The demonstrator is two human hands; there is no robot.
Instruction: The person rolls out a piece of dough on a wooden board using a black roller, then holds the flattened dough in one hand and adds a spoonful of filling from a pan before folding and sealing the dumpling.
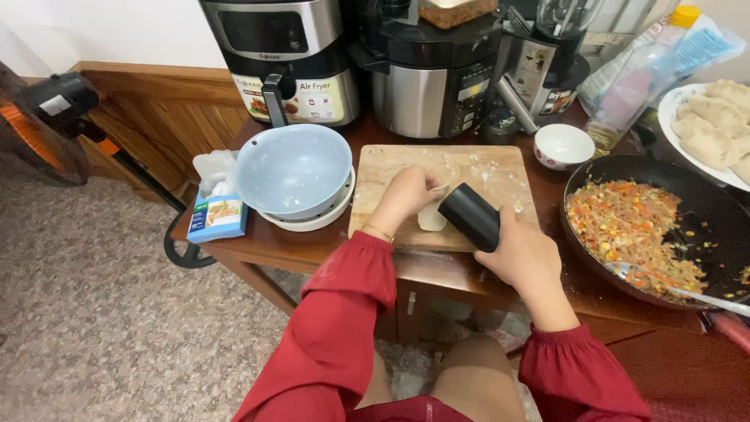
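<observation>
Fingers of the right hand are wrapped around a smooth black cylindrical roller, its long axis running from lower right up toward the frame's centre. The left hand, fingers together, is pressed on a pale flat piece of dough at the near edge of the floured wooden cutting board. Bare board is left behind. A pale blue plastic bowl sits left, a black pan of chopped filling right.

Bowl left of board; pan right.
</observation>
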